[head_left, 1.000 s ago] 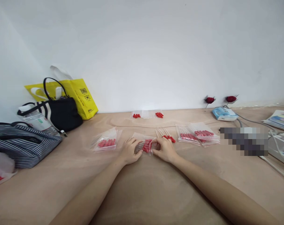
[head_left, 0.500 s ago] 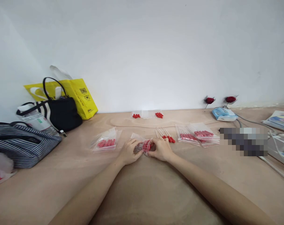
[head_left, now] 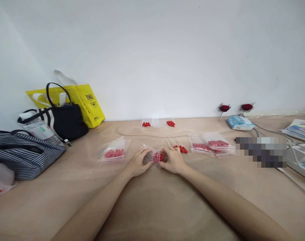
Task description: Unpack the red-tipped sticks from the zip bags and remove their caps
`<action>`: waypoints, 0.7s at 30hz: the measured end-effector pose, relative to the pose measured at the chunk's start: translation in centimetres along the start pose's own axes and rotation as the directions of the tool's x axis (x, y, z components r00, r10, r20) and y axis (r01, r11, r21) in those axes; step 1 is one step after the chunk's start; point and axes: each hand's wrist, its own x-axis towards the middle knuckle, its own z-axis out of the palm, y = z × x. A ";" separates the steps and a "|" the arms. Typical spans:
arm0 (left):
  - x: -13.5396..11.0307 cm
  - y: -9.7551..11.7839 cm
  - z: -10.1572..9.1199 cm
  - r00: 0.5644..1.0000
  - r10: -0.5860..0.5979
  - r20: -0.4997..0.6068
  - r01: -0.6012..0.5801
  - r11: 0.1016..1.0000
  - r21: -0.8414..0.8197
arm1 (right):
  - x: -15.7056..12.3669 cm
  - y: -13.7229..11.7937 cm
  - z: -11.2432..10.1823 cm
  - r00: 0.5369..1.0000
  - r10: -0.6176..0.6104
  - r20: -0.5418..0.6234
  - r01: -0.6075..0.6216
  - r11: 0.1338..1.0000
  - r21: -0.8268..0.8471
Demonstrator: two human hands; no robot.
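Note:
Between my two hands is a clear zip bag (head_left: 149,156) with red-tipped sticks (head_left: 158,157) in it. My left hand (head_left: 138,163) pinches the bag's left part, fingers behind and thumb in front. On the other side, my right hand (head_left: 173,160) is closed on the bag's right end by the red tips; its fingers partly hide them. Just past my right hand several loose red-tipped sticks (head_left: 181,149) lie on the table. Filled zip bags lie to the left (head_left: 114,153) and to the right (head_left: 202,146).
Two more filled bags (head_left: 158,122) lie against the wall. At left stand a yellow bag (head_left: 92,107), a black handbag (head_left: 72,122) and a striped bag (head_left: 39,160). A blue-white packet (head_left: 240,123), two dark red roses (head_left: 225,108), cables and a power strip (head_left: 299,160) are at right.
The bag between my hands has shifted slightly and its plastic bulges more, with the red tips showing more clearly. My hands stay in nearly the same place.

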 end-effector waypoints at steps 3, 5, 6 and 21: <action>0.0 0.1 0.0 1.000 -0.008 0.010 0.008 1.000 0.001 | 0.0 0.3 -0.1 1.000 0.010 0.001 -0.010 1.000 -0.007; 0.0 0.1 0.0 1.000 -0.010 0.014 0.010 1.000 0.005 | -0.1 0.3 -0.1 1.000 0.014 0.003 -0.014 0.999 -0.032; 0.0 0.1 0.0 1.000 -0.012 0.016 0.012 1.000 0.008 | -0.2 0.3 -0.1 1.000 0.010 0.005 -0.010 0.999 -0.047; 0.2 0.1 -0.1 0.999 -0.038 0.035 0.037 0.999 0.017 | -1.7 3.4 -1.4 0.975 0.207 0.076 -0.203 0.707 0.678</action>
